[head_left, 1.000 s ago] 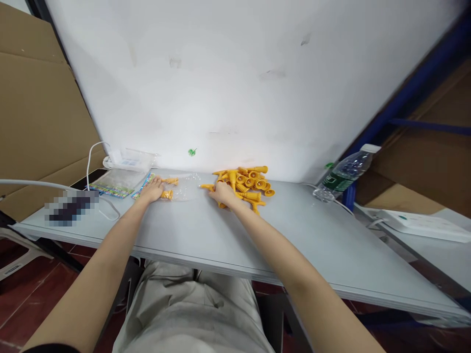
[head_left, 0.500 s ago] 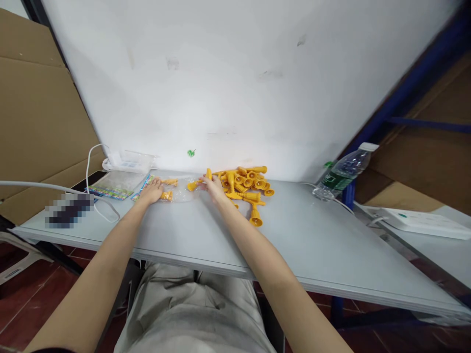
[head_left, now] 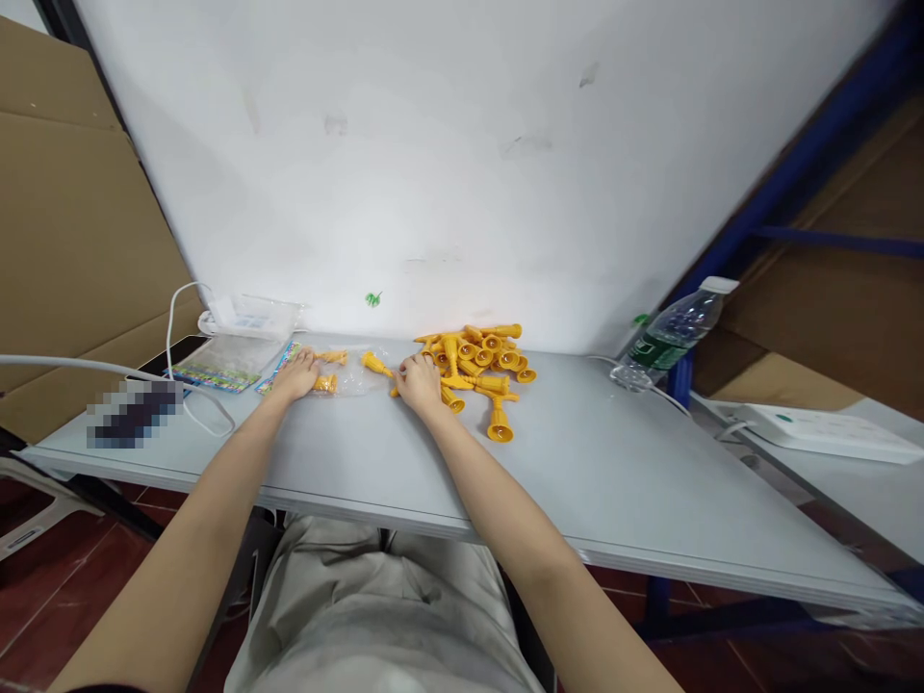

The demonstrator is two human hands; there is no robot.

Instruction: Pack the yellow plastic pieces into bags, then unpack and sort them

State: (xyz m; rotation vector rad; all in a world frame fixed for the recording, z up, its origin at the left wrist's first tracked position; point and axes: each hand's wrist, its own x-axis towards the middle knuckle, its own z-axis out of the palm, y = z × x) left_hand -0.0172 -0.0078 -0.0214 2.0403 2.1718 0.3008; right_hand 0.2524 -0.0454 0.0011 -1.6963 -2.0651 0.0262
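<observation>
My left hand [head_left: 295, 375] lies fairly flat on the left end of a clear plastic bag [head_left: 353, 375], fingers stretched out. Two yellow plastic pieces [head_left: 326, 383] show inside the bag by its fingertips. My right hand [head_left: 419, 383] is closed around a yellow trumpet-shaped plastic piece [head_left: 375, 364], whose flared end points left over the bag's right part. I cannot tell if that end is inside the bag. Right behind this hand is a heap of similar yellow trumpet-shaped pieces [head_left: 482, 356]; one stray piece [head_left: 499, 423] lies nearer the front edge.
Colourful printed cards [head_left: 217, 364] in clear film lie to the left, near white cables [head_left: 173, 327] and a dark phone [head_left: 171, 356]. A tilted water bottle [head_left: 671, 337] leans at the table's right end. Beyond it is a white power strip [head_left: 830, 433]. A white panel [head_left: 462, 192] rises behind.
My right hand has turned and lowered to the table, and the trumpet-shaped piece in it has swung round, its flared end tilting up and left. My left hand stays in place.
</observation>
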